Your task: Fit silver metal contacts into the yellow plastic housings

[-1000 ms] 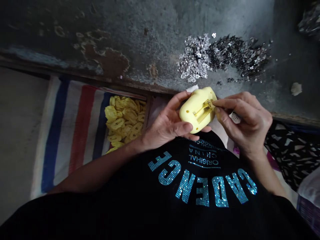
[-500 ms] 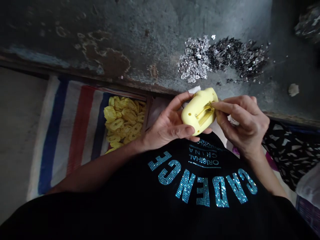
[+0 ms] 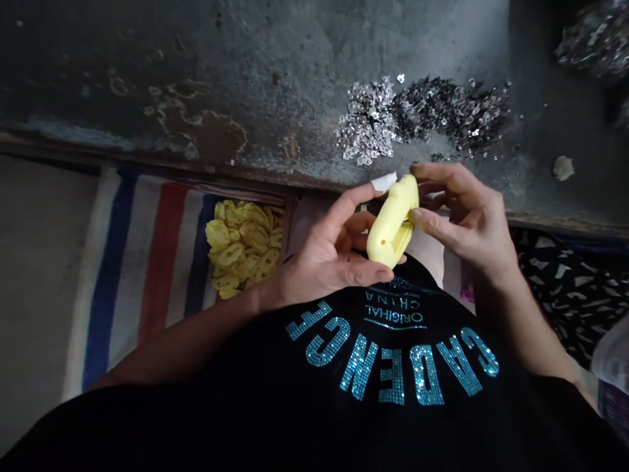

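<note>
A yellow plastic housing [image 3: 392, 226], rounded with a recessed slot and a small hole, is held up between both hands in front of the chest. My left hand [image 3: 327, 252] grips its near end and left side, thumb at the bottom; a white wrap [image 3: 384, 182] covers one fingertip. My right hand [image 3: 466, 210] holds the far right edge, with its thumb at the slot and a finger on the top end. Inside the slot little can be made out. Beyond the hands, a pile of small metal plates [image 3: 368, 121] lies on the dark worktop [image 3: 295, 72].
Darker metal pieces [image 3: 452, 115] adjoin the pale ones. A bag of metal parts [image 3: 597, 39] sits at the far right, near a whitish lump [image 3: 563, 168]. Below the worktop edge, more yellow housings [image 3: 243, 246] fill a container beside a striped sheet [image 3: 160, 262].
The yellow housing has turned, so its slot now faces more to the right. My right hand has shifted from pinching at the slot to holding the housing's edge.
</note>
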### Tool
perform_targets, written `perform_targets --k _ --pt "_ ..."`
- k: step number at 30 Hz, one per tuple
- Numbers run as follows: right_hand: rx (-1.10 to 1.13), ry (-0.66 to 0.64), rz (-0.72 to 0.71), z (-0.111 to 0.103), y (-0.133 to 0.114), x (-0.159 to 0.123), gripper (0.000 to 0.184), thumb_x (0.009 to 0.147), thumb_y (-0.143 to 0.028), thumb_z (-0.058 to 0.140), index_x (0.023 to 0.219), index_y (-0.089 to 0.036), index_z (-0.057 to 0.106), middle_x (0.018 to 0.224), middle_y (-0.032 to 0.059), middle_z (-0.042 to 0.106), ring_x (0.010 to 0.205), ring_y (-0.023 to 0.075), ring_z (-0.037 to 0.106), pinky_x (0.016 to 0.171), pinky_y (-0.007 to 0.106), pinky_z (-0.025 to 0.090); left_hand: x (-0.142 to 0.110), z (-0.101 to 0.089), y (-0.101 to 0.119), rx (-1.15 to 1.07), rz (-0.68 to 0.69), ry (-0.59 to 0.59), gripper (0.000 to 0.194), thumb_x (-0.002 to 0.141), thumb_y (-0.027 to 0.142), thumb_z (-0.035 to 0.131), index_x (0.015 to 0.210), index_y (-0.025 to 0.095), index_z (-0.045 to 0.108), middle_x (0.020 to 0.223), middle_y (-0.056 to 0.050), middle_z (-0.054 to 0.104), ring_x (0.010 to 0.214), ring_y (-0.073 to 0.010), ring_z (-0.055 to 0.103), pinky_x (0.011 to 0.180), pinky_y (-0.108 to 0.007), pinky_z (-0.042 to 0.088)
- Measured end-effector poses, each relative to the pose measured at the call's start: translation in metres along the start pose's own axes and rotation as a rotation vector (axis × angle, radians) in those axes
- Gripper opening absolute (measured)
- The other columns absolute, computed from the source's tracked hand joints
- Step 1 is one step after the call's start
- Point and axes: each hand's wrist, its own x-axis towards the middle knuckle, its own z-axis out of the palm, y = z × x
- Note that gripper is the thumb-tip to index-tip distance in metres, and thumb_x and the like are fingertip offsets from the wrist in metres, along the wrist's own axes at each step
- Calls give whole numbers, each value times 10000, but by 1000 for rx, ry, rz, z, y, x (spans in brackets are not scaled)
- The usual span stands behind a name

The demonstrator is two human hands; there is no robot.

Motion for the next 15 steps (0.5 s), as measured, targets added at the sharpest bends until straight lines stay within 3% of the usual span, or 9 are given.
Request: perform_targets --k 6,10,13,15 --pt "35 13 -73 3 15 -6 526 957 -504 872 1437 -334 738 1341 57 770 1147 264 773 915 409 679 0 11 1 261 49 -8 1007 881 260 1021 1739 426 521 1335 -53 810 1250 -305 810 1028 -389 729" --pt "58 196 -143 12 25 -24 525 931 -441 858 1439 -413 729 1362 90 736 1167 341 733 930 531 685 5 19 0 433 196 -90 999 886 319 1029 1747 440 537 1390 -50 794 1248 -282 784 1044 -375 726" --pt "19 334 -178 16 28 -37 491 947 -508 802 1430 -480 715 1397 122 724 1251 427 688 973 651 661 10 24 -4 493 236 -95 1066 853 415 1054 1775 395 520 1380 -79 800 1212 -300 792 1007 -411 750" --pt "-30 394 -167 17 29 -41 517 935 -575 778 1439 -505 689 1375 129 719 1266 458 676 984 697 646 12 27 -8 500 241 -68 1031 825 476 1065 1733 340 596 1459 -120 779 1236 -328 789 968 -429 767"
